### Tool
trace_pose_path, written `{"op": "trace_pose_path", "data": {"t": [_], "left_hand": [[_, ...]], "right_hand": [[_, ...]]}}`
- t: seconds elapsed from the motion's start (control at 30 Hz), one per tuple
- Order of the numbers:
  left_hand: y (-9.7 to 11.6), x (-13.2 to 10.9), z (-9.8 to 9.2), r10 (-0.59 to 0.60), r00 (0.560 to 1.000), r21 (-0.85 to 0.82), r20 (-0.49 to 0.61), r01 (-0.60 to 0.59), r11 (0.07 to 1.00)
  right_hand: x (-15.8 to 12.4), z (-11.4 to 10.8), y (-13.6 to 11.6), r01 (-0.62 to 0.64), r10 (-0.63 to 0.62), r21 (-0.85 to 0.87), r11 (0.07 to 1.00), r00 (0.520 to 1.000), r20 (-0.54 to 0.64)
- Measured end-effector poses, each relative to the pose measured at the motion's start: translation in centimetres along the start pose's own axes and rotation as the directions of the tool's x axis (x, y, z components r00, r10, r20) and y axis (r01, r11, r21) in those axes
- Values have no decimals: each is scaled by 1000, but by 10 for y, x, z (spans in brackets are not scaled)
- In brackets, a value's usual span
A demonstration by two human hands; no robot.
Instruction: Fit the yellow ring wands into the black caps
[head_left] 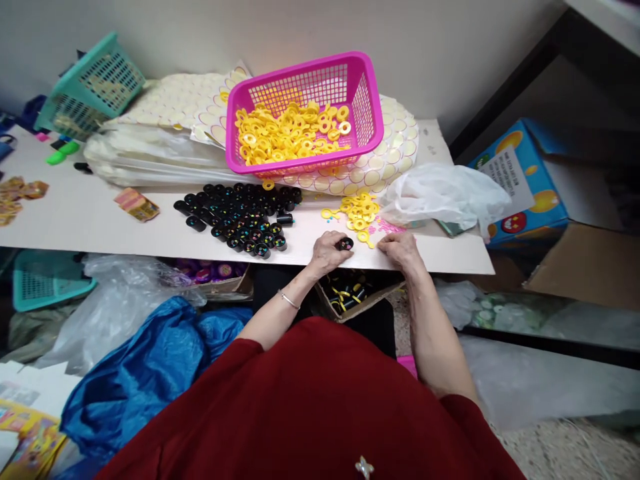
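My left hand (326, 253) grips a small black cup (345, 244) near the table's front edge; coloured bits show in its open top. My right hand (402, 251) rests at the same edge with its fingertips drawn together beside some small pink pieces (389, 225). What those fingers hold, if anything, is too small to make out. Between and beyond my hands lies a small heap of yellow ring-shaped pieces with stems (361, 212). To the left stands a large group of black cups (245, 217), many with coloured bits inside.
A pink basket (373, 100) of yellow pieces stands at the back on patterned sheets (405, 133). A white plastic bag (445, 193) lies on the right, near a blue carton (525, 180). Below the table edge, an open box (350, 313) holds black-and-yellow pieces.
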State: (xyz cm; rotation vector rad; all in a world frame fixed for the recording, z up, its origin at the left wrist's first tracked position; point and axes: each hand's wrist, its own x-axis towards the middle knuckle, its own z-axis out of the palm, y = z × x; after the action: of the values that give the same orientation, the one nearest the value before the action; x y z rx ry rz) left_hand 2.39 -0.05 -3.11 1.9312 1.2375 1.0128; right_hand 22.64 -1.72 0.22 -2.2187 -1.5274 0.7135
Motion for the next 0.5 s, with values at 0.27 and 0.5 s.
{"op": "trace_pose_path", "data": {"t": [0.27,0.5], "left_hand": [[-2,0,1,18,1000,23,9,-18,1000],[-2,-1,2,23,999,40,32,-24,999]], "right_hand": [[-8,3,2,84,-81,23,996,991,-109],[-18,6,10,274,-262,67,959,954,-147]]}}
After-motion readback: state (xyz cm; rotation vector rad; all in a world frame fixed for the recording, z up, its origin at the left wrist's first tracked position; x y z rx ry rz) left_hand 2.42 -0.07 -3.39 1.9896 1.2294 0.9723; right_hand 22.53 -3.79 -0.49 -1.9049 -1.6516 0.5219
